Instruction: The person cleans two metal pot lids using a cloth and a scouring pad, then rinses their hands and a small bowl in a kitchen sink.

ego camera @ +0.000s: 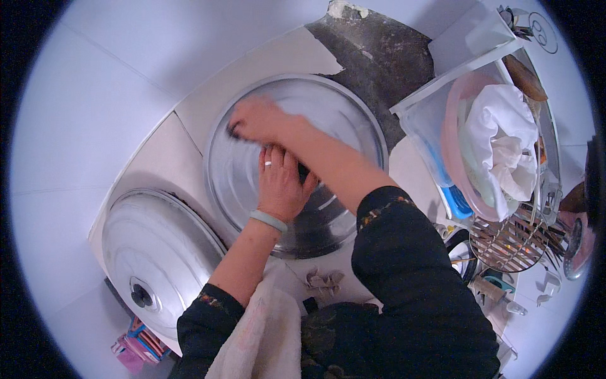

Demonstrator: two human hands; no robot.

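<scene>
Before me lies a large round metal lid, shiny and ringed with ridges. My left hand, with a ring on one finger and a pale bangle at the wrist, rests at the lid's centre with its fingers around a dark knob, mostly hidden. My right hand, blurred, crosses above it and lies near the lid's upper left part. Its fingers are curled on a small dark item, too blurred to name. A second domed metal lid with a black knob leans at the lower left.
To the right, a clear plastic bin holds a pink basin with white cloth. Below it are a round wire rack and assorted utensils. A pale towel hangs in front of me. Pink and blue items lie lower left.
</scene>
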